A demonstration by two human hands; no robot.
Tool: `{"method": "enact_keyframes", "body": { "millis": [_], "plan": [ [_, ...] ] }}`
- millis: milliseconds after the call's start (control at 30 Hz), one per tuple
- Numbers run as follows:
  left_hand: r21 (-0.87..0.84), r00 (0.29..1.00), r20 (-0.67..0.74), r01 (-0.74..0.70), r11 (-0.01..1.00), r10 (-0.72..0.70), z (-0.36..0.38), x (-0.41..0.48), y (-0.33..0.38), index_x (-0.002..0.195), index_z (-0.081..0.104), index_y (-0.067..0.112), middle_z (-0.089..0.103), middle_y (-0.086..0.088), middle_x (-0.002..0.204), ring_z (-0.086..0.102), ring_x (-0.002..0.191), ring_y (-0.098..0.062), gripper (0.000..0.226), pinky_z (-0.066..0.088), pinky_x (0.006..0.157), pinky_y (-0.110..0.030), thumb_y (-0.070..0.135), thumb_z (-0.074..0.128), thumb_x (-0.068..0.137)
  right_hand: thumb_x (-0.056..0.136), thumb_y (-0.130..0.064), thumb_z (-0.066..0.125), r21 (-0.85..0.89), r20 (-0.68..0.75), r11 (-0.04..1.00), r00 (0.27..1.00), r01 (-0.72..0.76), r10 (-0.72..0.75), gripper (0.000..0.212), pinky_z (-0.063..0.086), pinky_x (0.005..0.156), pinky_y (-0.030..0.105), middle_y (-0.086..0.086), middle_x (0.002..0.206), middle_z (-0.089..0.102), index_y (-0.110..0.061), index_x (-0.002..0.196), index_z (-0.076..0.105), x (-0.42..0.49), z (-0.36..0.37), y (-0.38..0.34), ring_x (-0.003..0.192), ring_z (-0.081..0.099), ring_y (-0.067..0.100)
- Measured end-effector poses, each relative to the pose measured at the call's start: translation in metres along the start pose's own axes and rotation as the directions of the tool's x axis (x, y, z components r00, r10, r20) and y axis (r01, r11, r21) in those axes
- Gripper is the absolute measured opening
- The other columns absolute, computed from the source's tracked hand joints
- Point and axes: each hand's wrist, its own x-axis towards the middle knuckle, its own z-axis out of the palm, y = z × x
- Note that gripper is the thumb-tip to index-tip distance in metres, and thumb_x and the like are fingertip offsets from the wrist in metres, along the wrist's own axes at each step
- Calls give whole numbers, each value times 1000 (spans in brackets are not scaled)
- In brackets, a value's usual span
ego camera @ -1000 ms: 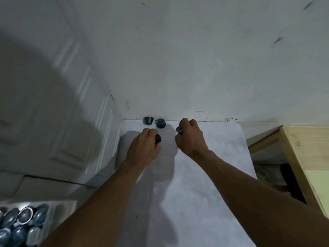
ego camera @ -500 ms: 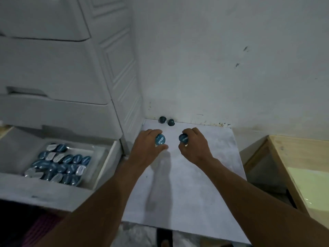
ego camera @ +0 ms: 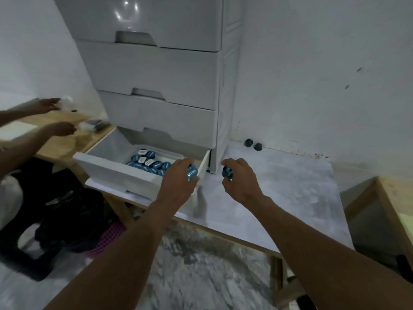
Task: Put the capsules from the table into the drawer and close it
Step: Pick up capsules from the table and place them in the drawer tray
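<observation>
Mid-task: at frame centre the left hand (ego camera: 178,182) pinches one capsule (ego camera: 192,172) at the open, part-filled drawer (ego camera: 116,173), the right hand (ego camera: 240,184) a second capsule (ego camera: 227,173); two capsules (ego camera: 248,142) lie on the table (ego camera: 290,186), right of centre

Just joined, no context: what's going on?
A person is loading the open bottom drawer of a grey plastic cabinet from the white marbled table. The left hand pinches one small blue foil-topped capsule at the drawer's right edge; the right hand holds a second capsule over the table. Two dark capsules sit by the wall. Many blue capsules lie inside.
</observation>
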Motion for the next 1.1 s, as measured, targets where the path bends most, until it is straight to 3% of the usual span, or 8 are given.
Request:
{"method": "enact_keyframes", "body": {
  "millis": [233,433,533,733,867,1000,1100],
  "plan": [
    [53,1000,-17,3,999,-3,-77,-5,-87,121,59,15,58,-9,122,53,111,-24,42,38,95,-28,15,70,81,80,-7,64,-5,-21,1000,999,27,-27,39,40,85,26,16,113,56,-9,118,58,25,63,-95,106,52,30],
    [40,999,-26,-30,999,31,-128,13,-151,122,58,19,52,-5,117,56,103,-20,43,38,86,-19,14,70,80,82,-15,64,11,-96,1000,995,14,-13,31,38,79,23,13,105,57,-10,112,62,46,109,-162,99,52,25],
    [46,997,-35,-67,997,69,-138,28,-169,123,55,18,56,-4,119,55,105,-20,44,39,90,-23,15,70,82,83,-11,64,14,-91,1000,996,-1,2,35,45,86,31,13,113,54,-9,118,59,51,122,-182,99,54,26],
    [47,995,2,-98,994,98,-137,70,-192,115,59,13,61,-6,113,56,100,-19,37,35,83,-19,16,70,81,80,-10,67,-32,-71,999,997,-25,22,34,49,86,37,11,114,53,-7,113,58,85,144,-185,100,53,25],
    [50,996,30,-83,995,82,-128,107,-209,114,59,14,57,-4,109,56,97,-20,37,37,82,-20,13,71,79,79,-3,66,-34,-43,999,999,-15,14,35,45,87,33,15,110,50,-3,112,60,121,164,-172,98,52,27],
    [77,993,108,-48,996,39,-112,143,-230,118,58,14,59,-6,112,57,99,-22,41,48,87,-32,12,71,79,78,-4,66,-79,20,997,1000,-18,20,33,40,88,30,13,108,55,-4,111,61,155,187,-154,100,51,26],
    [125,978,206,-41,991,15,-97,164,-244,118,57,17,58,-5,116,56,100,-19,42,46,88,-28,14,72,78,80,-5,67,-77,85,995,994,-65,71,38,37,87,24,9,113,52,-8,116,59,170,205,-140,103,48,21]
  ]
}}
